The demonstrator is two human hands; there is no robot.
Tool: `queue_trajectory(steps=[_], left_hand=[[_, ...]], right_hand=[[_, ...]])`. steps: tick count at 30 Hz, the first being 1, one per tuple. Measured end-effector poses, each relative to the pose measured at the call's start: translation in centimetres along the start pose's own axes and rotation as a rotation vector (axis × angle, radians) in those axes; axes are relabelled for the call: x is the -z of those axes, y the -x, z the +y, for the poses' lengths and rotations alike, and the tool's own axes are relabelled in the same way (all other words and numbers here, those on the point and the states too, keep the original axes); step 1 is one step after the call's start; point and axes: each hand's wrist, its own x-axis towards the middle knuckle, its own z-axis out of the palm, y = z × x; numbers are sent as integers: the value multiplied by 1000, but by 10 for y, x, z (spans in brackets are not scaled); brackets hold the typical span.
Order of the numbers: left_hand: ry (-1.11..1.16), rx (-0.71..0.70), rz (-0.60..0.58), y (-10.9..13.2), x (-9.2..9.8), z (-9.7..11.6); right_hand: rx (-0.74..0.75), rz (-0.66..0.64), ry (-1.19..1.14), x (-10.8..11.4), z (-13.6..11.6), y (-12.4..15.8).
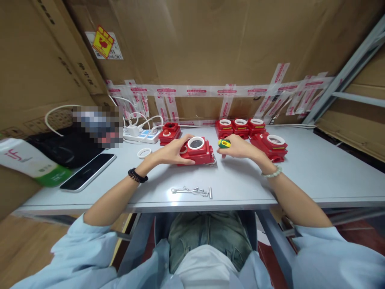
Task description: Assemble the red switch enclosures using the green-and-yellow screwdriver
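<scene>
My left hand grips the left side of a red box that has a white ring around a dark round window on top. The box rests on the table. Just right of it, my right hand is closed around a screwdriver with a green and yellow handle; its shaft cannot be made out. Nearer the table's front edge lie several small metal parts, screws and a short silver rod among them. A loose white ring lies flat to the left of my left hand.
Several red boxes with white rings stand at the back right, another beside my right wrist. Behind the left hand sits a red box without a ring, near a power strip. A phone and tube lie left.
</scene>
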Motion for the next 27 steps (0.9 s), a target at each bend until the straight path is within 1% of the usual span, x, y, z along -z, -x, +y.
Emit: queue_trajectory(steps=[1,3,7,9,12,14,16,17,19,21,23,25,27], left_hand=[[4,6,21,2,2,0],[5,18,63,6,6,0],[0,35,160,10,13,-3],[6,50,186,11,16,-5],[21,67,193,11,19,-6],[36,62,201,12,20,-7],[52,51,217,12,19,-7],[56,46,227,12,19,-7],[58,37,247,11,18,-7],[56,28,263,11,17,-6],[50,24,274,10,16,-4],[40,29,278,10,15,-3],[24,37,276,10,15,-3]], right_hand=[[10,45,-51,0,-1,-1],[37,185,-175,0,-4,-3],[84,538,-414,7,-8,-4],[91,684,-500,12,-6,-2],[92,813,-524,14,-4,-1],[146,861,-485,11,-4,-1],[209,856,-410,4,-6,0],[232,818,-379,0,-8,0],[253,692,-316,-8,-11,1],[229,536,-278,-14,-14,2],[171,401,-288,-18,-16,3],[133,309,-323,-20,-16,2],[133,260,-339,-21,-15,2]])
